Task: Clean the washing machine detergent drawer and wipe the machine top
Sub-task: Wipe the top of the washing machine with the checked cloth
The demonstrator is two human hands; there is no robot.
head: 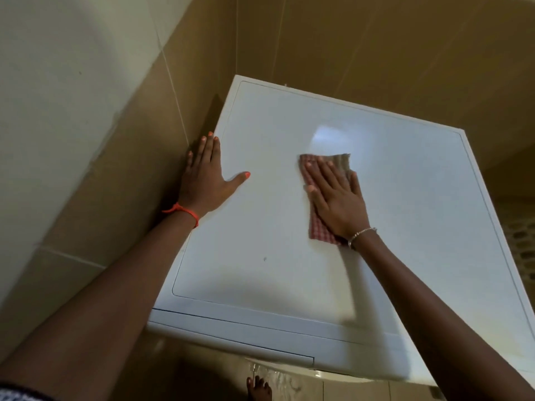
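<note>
Under right hand (337,204), checked cloth (319,231) on machine top (405,204).

White machine top (289,256), red-and-white checked cloth (318,230), orange wrist string (185,212), beige wall tiles (376,53)

Machine top (390,204) lay open beyond and right of the right hand (337,201), left hand (206,180) flat to its left, tiled wall (130,175) hard beside the left hand.
</note>
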